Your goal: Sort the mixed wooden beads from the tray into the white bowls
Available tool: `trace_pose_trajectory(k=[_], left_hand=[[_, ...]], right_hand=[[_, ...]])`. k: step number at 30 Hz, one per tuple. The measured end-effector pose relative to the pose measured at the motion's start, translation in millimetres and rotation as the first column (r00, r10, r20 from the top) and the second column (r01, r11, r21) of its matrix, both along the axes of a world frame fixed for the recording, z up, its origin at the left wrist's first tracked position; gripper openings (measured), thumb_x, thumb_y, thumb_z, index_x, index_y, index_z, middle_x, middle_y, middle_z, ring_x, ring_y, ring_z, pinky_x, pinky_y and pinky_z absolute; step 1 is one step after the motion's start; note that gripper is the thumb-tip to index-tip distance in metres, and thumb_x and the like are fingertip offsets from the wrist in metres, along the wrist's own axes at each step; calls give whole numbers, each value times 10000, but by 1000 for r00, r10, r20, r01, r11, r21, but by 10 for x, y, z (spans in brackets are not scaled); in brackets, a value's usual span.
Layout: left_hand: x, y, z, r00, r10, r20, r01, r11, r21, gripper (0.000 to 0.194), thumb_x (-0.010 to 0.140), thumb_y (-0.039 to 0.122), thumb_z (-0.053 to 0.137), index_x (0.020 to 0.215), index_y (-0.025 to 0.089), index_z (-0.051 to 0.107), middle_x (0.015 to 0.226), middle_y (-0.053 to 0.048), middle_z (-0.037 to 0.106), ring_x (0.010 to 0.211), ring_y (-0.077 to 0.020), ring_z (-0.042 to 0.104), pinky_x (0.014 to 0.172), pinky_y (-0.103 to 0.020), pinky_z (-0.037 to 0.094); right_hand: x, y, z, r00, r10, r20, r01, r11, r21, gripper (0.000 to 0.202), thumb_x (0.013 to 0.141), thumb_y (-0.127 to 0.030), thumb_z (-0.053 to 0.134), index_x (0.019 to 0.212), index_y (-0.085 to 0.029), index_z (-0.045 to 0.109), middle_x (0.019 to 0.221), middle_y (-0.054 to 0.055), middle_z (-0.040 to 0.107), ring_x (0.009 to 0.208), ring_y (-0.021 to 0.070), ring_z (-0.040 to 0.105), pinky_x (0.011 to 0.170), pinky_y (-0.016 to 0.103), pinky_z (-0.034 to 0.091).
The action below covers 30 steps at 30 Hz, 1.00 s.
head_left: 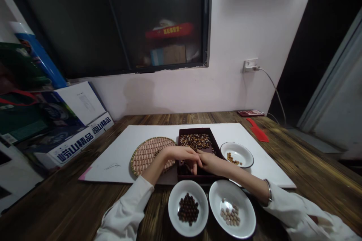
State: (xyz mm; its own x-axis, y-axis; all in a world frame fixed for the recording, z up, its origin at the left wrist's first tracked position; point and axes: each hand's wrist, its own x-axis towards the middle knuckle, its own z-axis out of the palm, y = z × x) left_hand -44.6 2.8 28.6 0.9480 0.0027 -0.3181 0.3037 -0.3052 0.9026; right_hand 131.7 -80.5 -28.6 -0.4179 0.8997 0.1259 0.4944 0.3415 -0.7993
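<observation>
Over the near half of a dark maroon box (216, 145), my left hand (185, 154) and my right hand (209, 161) meet, touching at the fingers. The left fingers curl downward together. The right fingers are closed too, their tips partly hidden by the left hand. Anything between them is too small or covered to make out. Mixed brown, yellow and pale beads (195, 141) fill the box's far half. Closest to me, one white bowl (174, 205) holds dark brown beads (188, 209), and another white bowl (249, 214) holds pale beads (230, 216).
Right of the box is a white bowl (244, 152) with yellow-brown beads (233, 159). A round woven tray (144, 154) lies left, partly behind my left forearm. A white board (113, 158) lies beneath. Farther right are a red comb-like object (258, 131) and a phone-like object (250, 113). Boxes (76, 143) stand left.
</observation>
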Motion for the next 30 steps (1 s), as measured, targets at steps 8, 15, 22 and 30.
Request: trace_pose_trajectory(k=[8, 15, 22, 30], left_hand=[[-184, -85, 322, 993, 114, 1, -114, 987, 118, 329, 939, 374, 492, 974, 174, 750, 791, -31, 749, 784, -130, 668, 745, -234, 490], [-243, -37, 295, 992, 123, -32, -118, 985, 123, 268, 916, 313, 492, 941, 168, 716, 817, -35, 749, 740, -125, 661, 726, -241, 510], [-238, -39, 339, 943, 329, -54, -311, 925, 217, 247, 932, 202, 414, 1045, 137, 624, 806, -32, 724, 719, -120, 667, 756, -263, 517], [-35, 129, -51, 757, 623, 198, -627, 607, 488, 314, 981, 237, 318, 974, 129, 613, 760, -13, 680, 453, -86, 525, 543, -226, 438]], right_hand=[[-11, -38, 35, 951, -24, 308, -27, 986, 162, 273, 942, -290, 500, 1107, -179, 687, 1057, 94, 602, 963, 205, 602, 919, 328, 478], [-42, -54, 80, 877, -46, 478, -44, 984, 175, 328, 969, -261, 456, 1206, -112, 628, 1085, 140, 584, 960, 227, 610, 893, 344, 491], [-35, -62, 83, 884, -33, 466, -49, 986, 162, 262, 981, -273, 447, 1094, -123, 628, 1119, 126, 575, 925, 200, 614, 853, 317, 489], [-48, -94, 125, 879, -48, 475, -37, 985, 168, 191, 979, -262, 468, 1031, -151, 615, 1077, 89, 574, 853, 160, 600, 798, 275, 468]])
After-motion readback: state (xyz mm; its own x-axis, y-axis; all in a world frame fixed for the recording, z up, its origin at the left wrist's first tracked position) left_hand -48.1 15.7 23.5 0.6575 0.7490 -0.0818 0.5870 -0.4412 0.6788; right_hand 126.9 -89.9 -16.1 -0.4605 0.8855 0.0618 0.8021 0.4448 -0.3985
